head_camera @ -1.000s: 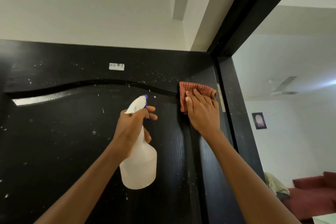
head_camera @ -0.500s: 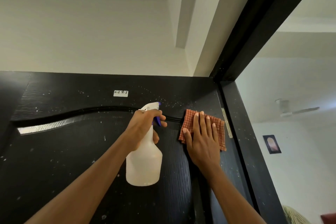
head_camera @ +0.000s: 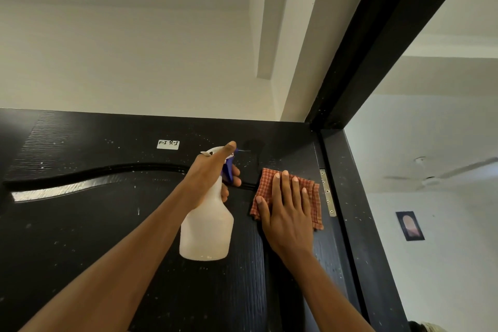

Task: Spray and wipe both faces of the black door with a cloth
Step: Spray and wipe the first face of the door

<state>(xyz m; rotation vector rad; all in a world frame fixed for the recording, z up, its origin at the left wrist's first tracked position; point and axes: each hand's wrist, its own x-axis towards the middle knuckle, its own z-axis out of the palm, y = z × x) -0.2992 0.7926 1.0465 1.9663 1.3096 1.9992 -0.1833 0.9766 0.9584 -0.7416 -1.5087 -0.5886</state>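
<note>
Handwritten "F-I R-I" on a white label [head_camera: 168, 144] atop the black door [head_camera: 80, 224]

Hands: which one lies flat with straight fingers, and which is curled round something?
The right hand lies flat, pressing the checked cloth to the black door. The left hand grips the white spray bottle.

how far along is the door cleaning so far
Early on. Done: little shows as clean; the black door is flecked with white specks across its panel. In hand: the left hand grips the spray bottle, aimed at the top corner, where a wet patch shows; the right hand presses the checked cloth flat beside the hinge. Left: most of this face; the other face is unseen.
</note>
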